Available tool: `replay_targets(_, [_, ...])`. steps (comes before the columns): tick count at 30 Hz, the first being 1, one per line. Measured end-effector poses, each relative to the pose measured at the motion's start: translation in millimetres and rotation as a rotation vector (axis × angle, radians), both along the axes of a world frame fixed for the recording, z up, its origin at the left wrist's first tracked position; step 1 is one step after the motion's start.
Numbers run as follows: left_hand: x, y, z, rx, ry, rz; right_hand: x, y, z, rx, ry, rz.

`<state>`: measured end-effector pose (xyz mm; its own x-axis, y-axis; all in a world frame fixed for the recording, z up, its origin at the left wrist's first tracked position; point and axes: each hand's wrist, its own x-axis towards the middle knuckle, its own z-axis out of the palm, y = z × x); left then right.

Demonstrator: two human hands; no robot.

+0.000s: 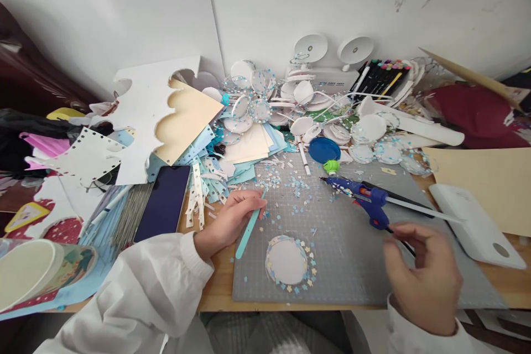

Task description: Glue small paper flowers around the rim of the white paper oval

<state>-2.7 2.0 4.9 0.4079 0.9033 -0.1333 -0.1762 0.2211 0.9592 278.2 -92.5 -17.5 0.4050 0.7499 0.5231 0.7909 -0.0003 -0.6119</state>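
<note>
My left hand (232, 218) pinches a flat teal stick (248, 235) that slants down over the left edge of the grey cutting mat (352, 271). Below it lies a round white disc (286, 261), ringed by thin wire with small blue and cream star or flower pieces. On the right, my right hand (427, 274) hovers with curled fingers apart from the thumb, slightly blurred, and I see nothing held. Just beyond its fingertips a blue glue gun (373, 199) rests on its side, a white glue stick (415, 208) poking out of its back.
Tiny paper pieces (294, 185) are scattered mid-mat. Wired white discs (261, 110) heap along the wall. A blue lid (324, 150) and pens (377, 80) sit at the back. A phone (164, 204) and paper cup (50, 268) stand left, a white device (477, 227) right.
</note>
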Motion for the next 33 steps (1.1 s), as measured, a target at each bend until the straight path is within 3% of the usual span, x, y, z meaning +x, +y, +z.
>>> replay_targets(3, [0.3, 0.6, 1.6, 0.013, 0.005, -0.007, 14.2, 11.9, -6.8, -0.073, -0.148, -0.043])
replay_targets(7, [-0.2, 1.5, 1.9, 0.024, 0.019, -0.010, 14.1, 34.9, -9.3, -0.124, -0.350, 0.053])
replay_targets(11, [-1.0, 1.7, 1.8, 0.024, 0.028, -0.017, 7.9, 53.0, -14.7, -0.190, -0.426, 0.134])
replay_targets(15, [-1.3, 1.1, 0.8, 0.031, 0.051, -0.042, 6.8, 62.3, -17.2, -0.248, -0.458, 0.090])
replay_targets(21, [-1.0, 0.4, -0.9, 0.048, 0.053, -0.068, -4.4, 74.9, 7.3, -0.213, -0.274, -0.015])
replay_targets(25, [-1.1, 0.4, -0.4, 0.061, 0.074, -0.063, -23.5, 85.6, 24.2, -0.235, -0.016, 0.104])
replay_targets(28, [-1.5, 0.3, -1.3, 0.050, 0.077, -0.078, -38.4, 90.6, 21.7, -0.211, 0.104, 0.179])
replay_targets(33, [-2.5, 0.2, -2.9, 0.062, 0.075, -0.111, -52.3, 89.7, 2.5, -0.173, 0.233, 0.260])
